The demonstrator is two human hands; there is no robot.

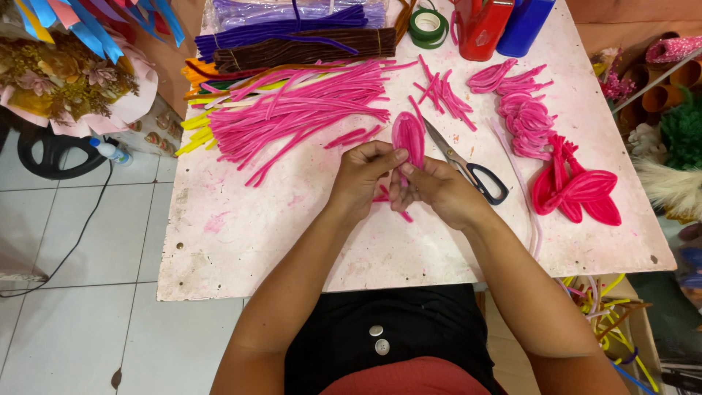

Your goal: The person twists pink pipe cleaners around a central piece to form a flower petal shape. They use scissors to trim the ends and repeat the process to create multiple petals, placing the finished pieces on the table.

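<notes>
both hands, left hand (363, 175) & right hand (428, 189), pinch a pink petal loop (408, 137) mid-table; scissors (468, 167) just right, bare table (292, 234) near edge.

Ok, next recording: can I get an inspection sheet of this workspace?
Surface: white table, worn, with pink stains and bare patches.
Job's things: pink petal-shaped loop of fuzzy craft wire, held upright over the table by both hands.
Clutter: loose heap of pink wires; short cut pieces; finished darker petals; scissors; green tape roll; purple and brown wire bundles at the far edge.
Grips: left hand and right hand both pinch the loop's base, fingers touching.
Cables: black cable trailing across the floor tiles at the left.
Surroundings: dried flower bouquet at the left; more wires below the table's right corner.
</notes>
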